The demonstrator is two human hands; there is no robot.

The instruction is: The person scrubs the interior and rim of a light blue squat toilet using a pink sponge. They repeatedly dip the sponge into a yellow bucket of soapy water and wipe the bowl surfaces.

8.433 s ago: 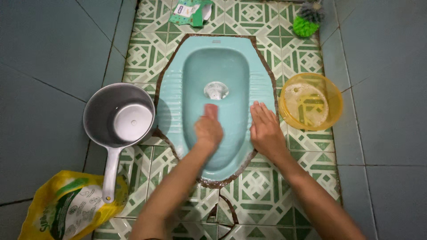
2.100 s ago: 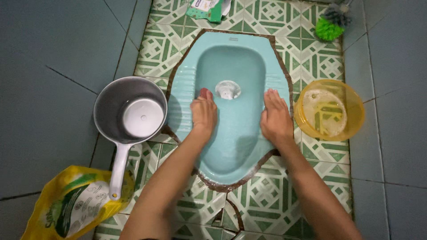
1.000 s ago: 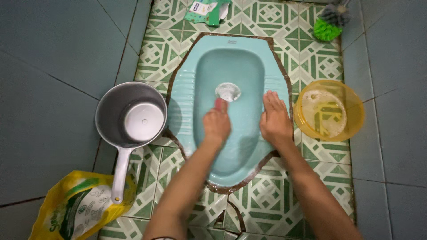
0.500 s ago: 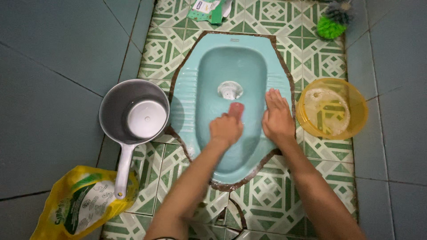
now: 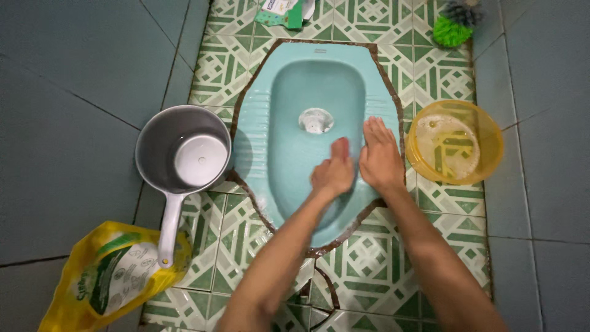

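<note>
My left hand (image 5: 332,175) is clamped on a reddish scrubber (image 5: 340,147) inside the turquoise squat toilet (image 5: 289,154); my right hand (image 5: 380,158) lies flat, fingers apart, on its rim.

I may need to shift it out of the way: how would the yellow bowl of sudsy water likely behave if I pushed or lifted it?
The yellow bowl looks like thin translucent plastic, so probably light and a bit flexible. It holds foamy liquid, so a push would likely slosh it, and the rim may be slippery. Wide and low, it seems unlikely to tip.
</note>
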